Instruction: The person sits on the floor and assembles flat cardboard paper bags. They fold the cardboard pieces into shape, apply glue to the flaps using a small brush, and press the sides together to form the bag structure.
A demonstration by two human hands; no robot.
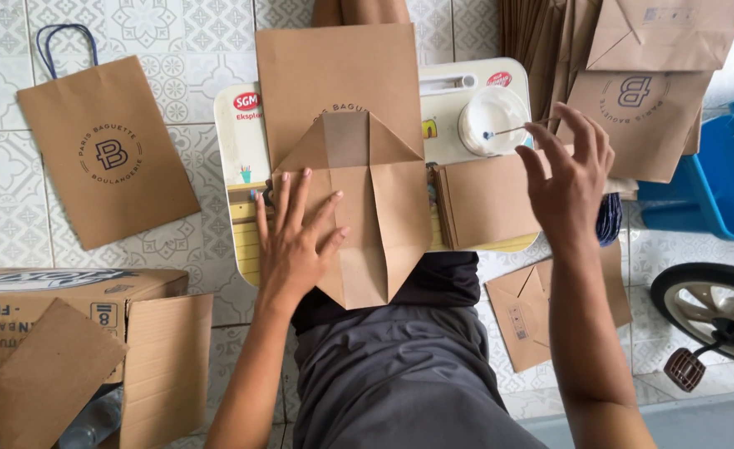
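Note:
A brown paper bag (350, 125) lies flat on a small white lap table (238, 150), its bottom end folded into flaps that point toward me. My left hand (294, 241) presses flat on the left flap, fingers spread. My right hand (568, 183) hovers open above the table's right side, fingers spread, near a thin stick (512, 130) resting in a round white cup (492, 120). A stack of brown card pieces (483, 204) lies just left of that hand.
A finished brown bag with blue handles (105, 154) lies on the tiled floor at left. A cardboard box (76, 333) stands at lower left. More folded bags (650, 83) are piled at upper right, beside a blue bin (716, 183) and a wheel (716, 312).

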